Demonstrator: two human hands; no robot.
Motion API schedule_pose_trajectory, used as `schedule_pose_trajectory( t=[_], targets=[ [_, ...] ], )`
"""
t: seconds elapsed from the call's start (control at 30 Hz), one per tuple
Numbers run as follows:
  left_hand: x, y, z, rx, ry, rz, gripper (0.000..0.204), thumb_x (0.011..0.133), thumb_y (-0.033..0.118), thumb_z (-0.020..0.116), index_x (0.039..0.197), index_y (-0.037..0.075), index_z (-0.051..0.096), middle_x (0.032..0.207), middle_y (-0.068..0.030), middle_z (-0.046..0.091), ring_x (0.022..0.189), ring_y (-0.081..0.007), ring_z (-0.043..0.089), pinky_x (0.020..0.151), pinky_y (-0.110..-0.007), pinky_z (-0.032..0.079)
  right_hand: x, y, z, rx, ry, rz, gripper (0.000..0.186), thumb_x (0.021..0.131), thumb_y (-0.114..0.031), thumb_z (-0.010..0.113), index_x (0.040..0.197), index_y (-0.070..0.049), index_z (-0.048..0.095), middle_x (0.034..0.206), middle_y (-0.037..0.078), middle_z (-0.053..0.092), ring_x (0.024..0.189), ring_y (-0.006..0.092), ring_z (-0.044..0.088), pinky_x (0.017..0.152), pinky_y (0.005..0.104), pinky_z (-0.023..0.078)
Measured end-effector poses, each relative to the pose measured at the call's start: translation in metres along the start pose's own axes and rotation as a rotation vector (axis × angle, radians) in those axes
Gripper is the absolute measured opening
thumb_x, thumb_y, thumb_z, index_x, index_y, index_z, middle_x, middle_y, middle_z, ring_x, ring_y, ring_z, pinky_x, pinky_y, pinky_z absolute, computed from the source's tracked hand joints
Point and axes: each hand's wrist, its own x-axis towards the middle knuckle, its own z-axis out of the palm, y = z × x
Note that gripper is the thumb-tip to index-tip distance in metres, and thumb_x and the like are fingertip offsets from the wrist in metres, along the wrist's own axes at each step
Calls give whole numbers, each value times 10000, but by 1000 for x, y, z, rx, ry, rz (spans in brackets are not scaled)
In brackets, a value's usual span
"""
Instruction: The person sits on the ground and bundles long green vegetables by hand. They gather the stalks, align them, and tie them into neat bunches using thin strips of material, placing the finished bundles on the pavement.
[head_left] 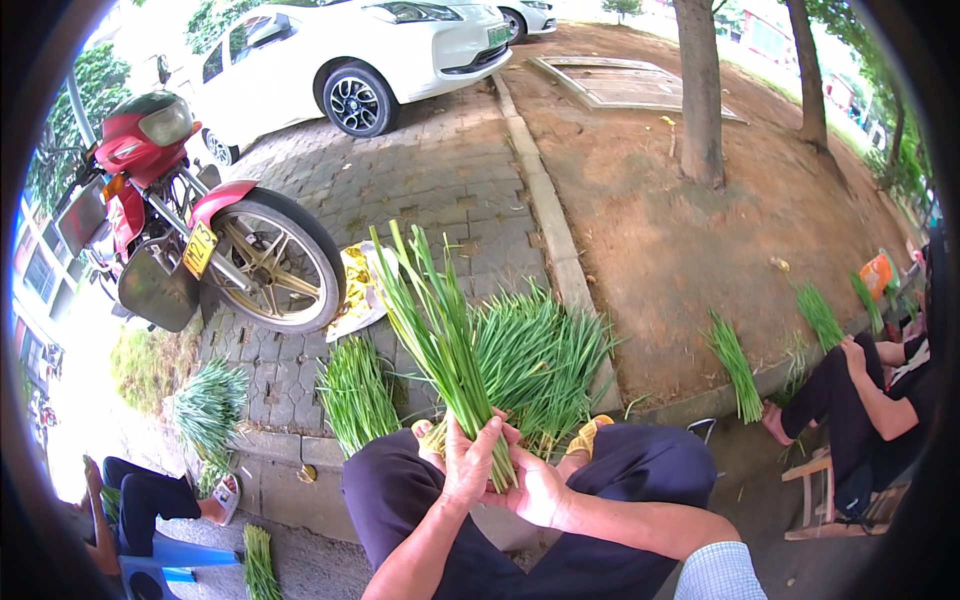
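My left hand [470, 465] is closed round the lower stems of a bunch of garlic chives [437, 345]. My right hand [536, 490] cups the stem ends just beside it, fingers partly hidden behind them. The long green leaves point up and away to the left, above my knees. Beyond my feet spreads a large heap of garlic chives [540, 350] on the paving. To its left lies a smaller pile of garlic chives [358, 397].
A red motorcycle [150, 200] stands at left, near a yellow-and-white bag [362, 290]. A white car [330, 60] is parked behind. A kerb [545, 190] edges bare soil with tree trunks [700, 100]. Seated people [880, 390] flank me, chive bundles [735, 365] lying near them.
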Motion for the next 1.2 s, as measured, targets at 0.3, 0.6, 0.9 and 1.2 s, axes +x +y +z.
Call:
schedule_pose_trajectory(
  t=[0.3, 0.6, 0.9, 1.2],
  targets=[
    [-4, 0, 7, 115, 55, 78, 211, 907, 25, 538, 1094, 65, 447, 791, -21, 554, 605, -95, 544, 541, -228, 474, 0, -7, -1, -206, 83, 83, 409, 963, -365, 434, 1285, -114, 427, 1173, 74, 538, 1056, 229, 556, 821, 485, 522],
    [-8, 3, 7, 250, 31, 101, 201, 885, 2, 547, 1068, 57, 482, 781, -21, 541, 523, -90, 519, 467, -226, 432, 10, -49, 6, -771, 225, -722, 220, 894, -139, 610, 1071, -17, 563, 934, 33, 592, 804, 102, 585, 707, 227, 493],
    [-11, -7, 5, 105, -172, -42, 259, 923, 56, 539, 1164, 65, 444, 828, -31, 557, 573, -101, 524, 483, -227, 440, 1, -80, 32, -1469, 102, -1316, 248, 794, -6, 659, 1035, -29, 609, 881, 94, 577, 663, 168, 605, 571, 253, 507],
    [-11, -9, 2, 154, -218, -117, 298, 920, 31, 515, 1204, 60, 430, 776, -20, 529, 563, -98, 514, 492, -234, 437, 11, -88, 16, -1572, 168, -1303, 135, 811, -72, 648, 941, -63, 613, 841, 92, 577, 649, 244, 611, 559, 331, 498]
  ],
)
